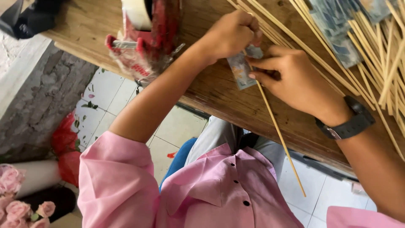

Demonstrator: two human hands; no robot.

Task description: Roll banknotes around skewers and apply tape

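Two hands work at the edge of the wooden counter [236, 105]. The left hand [232, 33] is curled into a closed grip on the upper edge of a small folded banknote [241, 69]. The right hand [295, 82], with a dark watch [350, 122] at its wrist, pinches the same note against a thin wooden stick [278, 135], whose lower end overhangs the counter above the tiled floor [105, 90]. More sticks [379, 55] and further banknotes [337, 29] lie beside the right hand. A red tape dispenser [145, 42] sits near the left forearm. Pink roses [17, 202] stand by the floor.
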